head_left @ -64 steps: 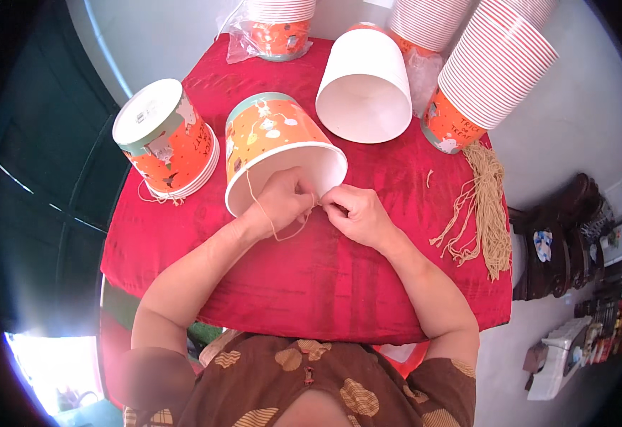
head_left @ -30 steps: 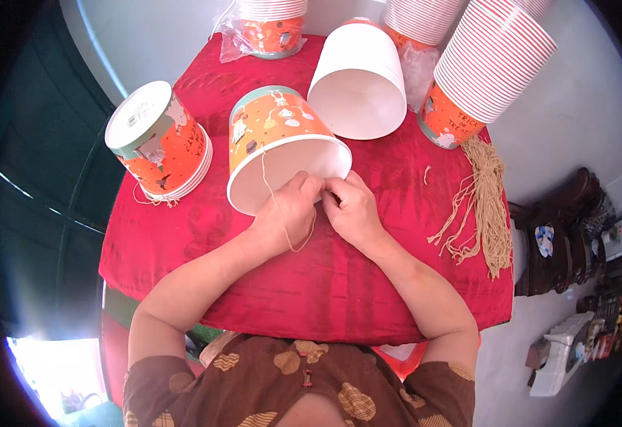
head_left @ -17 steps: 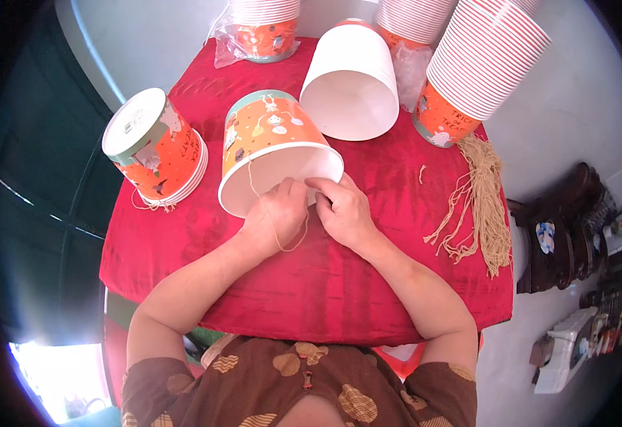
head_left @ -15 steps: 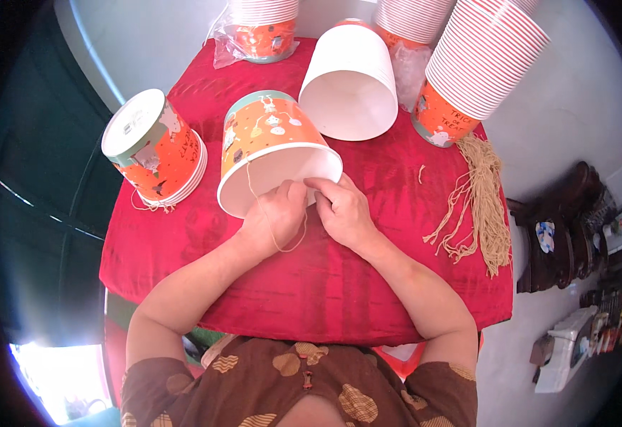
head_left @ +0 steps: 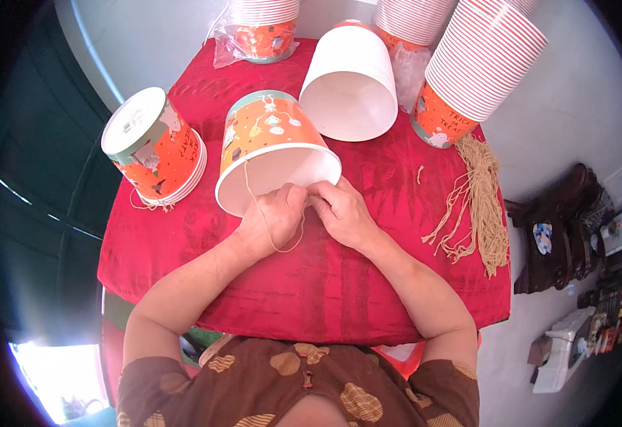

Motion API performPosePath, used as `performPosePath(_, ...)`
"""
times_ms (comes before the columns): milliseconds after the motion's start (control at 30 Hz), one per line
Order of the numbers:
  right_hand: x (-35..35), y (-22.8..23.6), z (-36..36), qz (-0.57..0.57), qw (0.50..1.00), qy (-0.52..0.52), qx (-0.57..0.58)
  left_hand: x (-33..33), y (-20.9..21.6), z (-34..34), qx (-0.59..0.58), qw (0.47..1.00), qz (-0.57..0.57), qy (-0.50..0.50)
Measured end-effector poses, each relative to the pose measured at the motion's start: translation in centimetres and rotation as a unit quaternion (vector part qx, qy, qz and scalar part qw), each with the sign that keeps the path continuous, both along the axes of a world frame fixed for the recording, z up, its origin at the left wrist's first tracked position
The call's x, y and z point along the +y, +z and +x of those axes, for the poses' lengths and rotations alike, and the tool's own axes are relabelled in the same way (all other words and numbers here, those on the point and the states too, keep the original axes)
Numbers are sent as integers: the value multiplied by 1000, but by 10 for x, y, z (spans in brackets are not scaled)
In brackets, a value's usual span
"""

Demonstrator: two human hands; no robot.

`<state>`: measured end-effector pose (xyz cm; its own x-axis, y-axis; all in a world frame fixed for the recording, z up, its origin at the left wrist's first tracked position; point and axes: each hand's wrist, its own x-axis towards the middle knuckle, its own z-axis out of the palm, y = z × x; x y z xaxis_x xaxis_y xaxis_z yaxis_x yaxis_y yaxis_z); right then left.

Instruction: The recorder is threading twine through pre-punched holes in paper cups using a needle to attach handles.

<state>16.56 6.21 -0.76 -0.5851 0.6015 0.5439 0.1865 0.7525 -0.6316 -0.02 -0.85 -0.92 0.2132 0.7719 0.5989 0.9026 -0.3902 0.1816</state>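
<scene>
An orange paper bucket (head_left: 275, 128) with a green base band and a white rim lies tilted, its open mouth toward me. A thin tan string (head_left: 249, 186) hangs from the left part of its rim, loops over my left wrist and runs up between my hands. My left hand (head_left: 275, 215) is closed in a pinch at the lower right of the rim. Beside it, my right hand (head_left: 343, 213) is pinched too, thumb and forefinger meeting the left fingertips. Both seem to grip the string's end, though the fingers mostly cover it.
Upside-down nested buckets (head_left: 156, 153) stand at left, string ends under their rim. A white-sided bucket (head_left: 350, 82) lies behind. Tall bucket stacks (head_left: 482, 64) rise at the back, some in clear plastic. A bundle of tan strings (head_left: 485, 206) drapes along the red-covered table's (head_left: 368, 292) right edge.
The right thumb and fingers have shifted slightly and closed in against the left fingertips at the rim. The bucket and the string loop stay almost as they were.
</scene>
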Motion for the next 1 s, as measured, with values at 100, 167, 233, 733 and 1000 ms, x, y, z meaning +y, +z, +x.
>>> performPosePath(100,0,-1,0,-16,1000,-1,-8,-1,1,-1,-7,1000,-4,-5)
performPosePath(167,-1,0,1,-25,1000,0,-12,-3,3,-1,-10,1000,-5,-5)
performPosePath(233,-1,-1,0,-5,1000,-5,-30,-5,5,-2,-47,998,-27,-8)
performPosePath(733,3,6,5,98,988,101,-56,-14,16,-10,-268,953,-139,8)
performPosePath(1000,-2,9,1,120,988,80,-57,-13,15,-11,-276,951,-137,30)
